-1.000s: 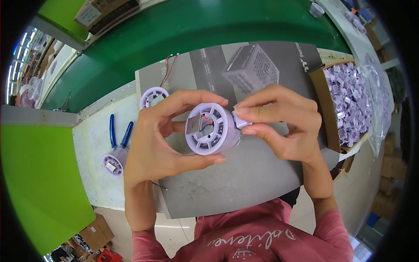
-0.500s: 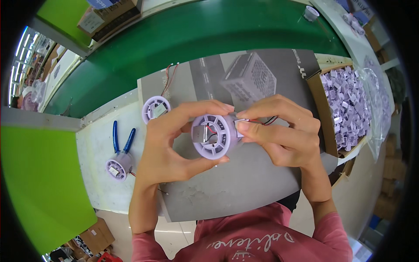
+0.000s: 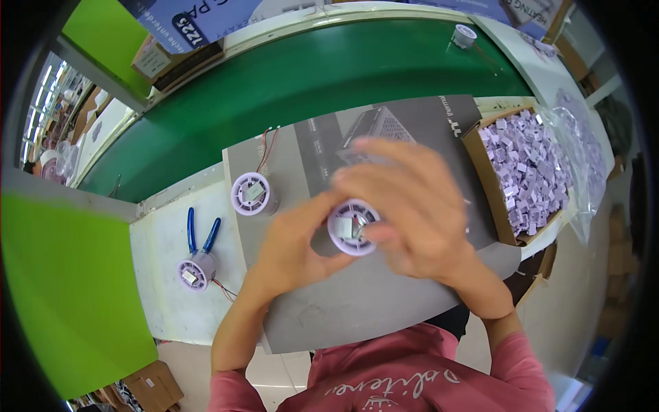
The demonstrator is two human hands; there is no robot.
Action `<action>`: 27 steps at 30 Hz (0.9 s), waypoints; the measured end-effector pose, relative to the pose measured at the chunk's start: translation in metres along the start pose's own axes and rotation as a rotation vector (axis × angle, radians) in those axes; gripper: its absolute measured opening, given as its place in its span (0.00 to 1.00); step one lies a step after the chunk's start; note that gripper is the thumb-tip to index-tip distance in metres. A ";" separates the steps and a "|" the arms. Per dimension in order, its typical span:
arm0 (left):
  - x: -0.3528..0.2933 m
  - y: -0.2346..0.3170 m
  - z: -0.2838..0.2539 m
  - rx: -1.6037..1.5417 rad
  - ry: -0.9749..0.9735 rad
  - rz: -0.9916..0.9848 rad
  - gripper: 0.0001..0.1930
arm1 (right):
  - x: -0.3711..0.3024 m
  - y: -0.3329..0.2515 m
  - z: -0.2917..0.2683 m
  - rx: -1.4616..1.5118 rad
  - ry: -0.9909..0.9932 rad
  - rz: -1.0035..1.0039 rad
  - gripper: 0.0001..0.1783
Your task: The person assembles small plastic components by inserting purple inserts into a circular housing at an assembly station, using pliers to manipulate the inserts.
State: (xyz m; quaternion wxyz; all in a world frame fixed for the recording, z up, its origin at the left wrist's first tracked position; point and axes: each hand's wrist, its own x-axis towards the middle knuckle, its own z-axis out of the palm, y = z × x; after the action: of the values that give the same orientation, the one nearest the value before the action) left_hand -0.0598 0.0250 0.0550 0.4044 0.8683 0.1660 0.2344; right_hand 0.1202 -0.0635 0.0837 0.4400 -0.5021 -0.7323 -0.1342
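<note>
My left hand (image 3: 292, 240) is closed round a short lilac cylindrical housing (image 3: 343, 246) with a spoked ring at its end. A pale square piece (image 3: 345, 227) sits in the middle of that ring, with a bit of red beside it. My right hand (image 3: 415, 213) is over the housing's right side, its thumb at the rim. Motion smears its fingers, so whether it grips anything cannot be made out. To the left, a similar housing (image 3: 269, 199) stands on the grey printed board (image 3: 384, 302), its thin red and dark wires (image 3: 266, 151) trailing away behind it.
Blue-handled pliers (image 3: 192, 230) lie against another lilac housing (image 3: 206, 264) on the white tabletop (image 3: 154, 254) at left. An open carton (image 3: 489, 182) of small lilac parts stands at right by a clear plastic bag (image 3: 583, 165). A green conveyor belt (image 3: 295, 75) runs behind, carrying one housing (image 3: 465, 36).
My right hand has swung from the housing's side to over its face, and the wires it pinched are out of sight. The held housing now faces more upward. The view has shifted slightly.
</note>
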 end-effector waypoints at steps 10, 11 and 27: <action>-0.007 -0.001 0.012 0.043 0.064 0.200 0.27 | -0.016 0.004 0.024 0.646 -0.137 0.180 0.30; -0.007 -0.001 0.012 0.028 0.077 0.212 0.26 | -0.016 0.005 0.026 0.652 -0.145 0.187 0.30; -0.003 -0.004 0.012 -0.103 0.026 0.081 0.31 | 0.007 0.009 -0.007 0.446 -0.242 0.181 0.29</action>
State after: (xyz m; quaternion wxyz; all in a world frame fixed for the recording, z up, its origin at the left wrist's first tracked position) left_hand -0.0562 0.0187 0.0442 0.4368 0.8491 0.1237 0.2700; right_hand 0.1305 -0.0597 0.0915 0.4594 -0.4685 -0.7431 0.1313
